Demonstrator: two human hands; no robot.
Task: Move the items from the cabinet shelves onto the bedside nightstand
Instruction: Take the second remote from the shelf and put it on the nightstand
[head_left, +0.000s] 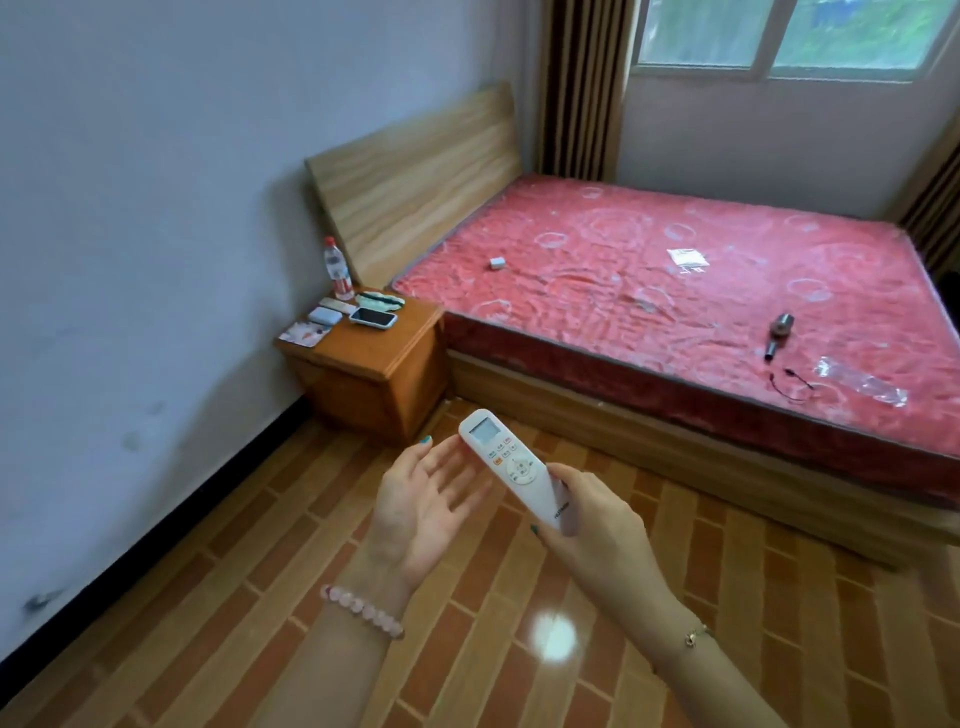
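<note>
A white air-conditioner remote (511, 467) with a small screen and coloured buttons is held at its lower end by my right hand (597, 525). My left hand (426, 509) is palm-up with fingers spread, its fingertips touching the remote's upper end. The wooden nightstand (384, 358) stands ahead by the wall, left of the bed. On its top lie a water bottle (337, 270), a phone (373, 317), a light blue case (323, 316), a pale green item (380, 300) and a card (304, 333).
The bed with a red mattress (675, 291) fills the right side and carries a small box (497, 263), a paper packet (687, 258), a metal tool with a cable (779, 332) and clear plastic (857, 382). A wooden headboard (415, 182) leans on the wall. Tiled floor lies between me and the nightstand.
</note>
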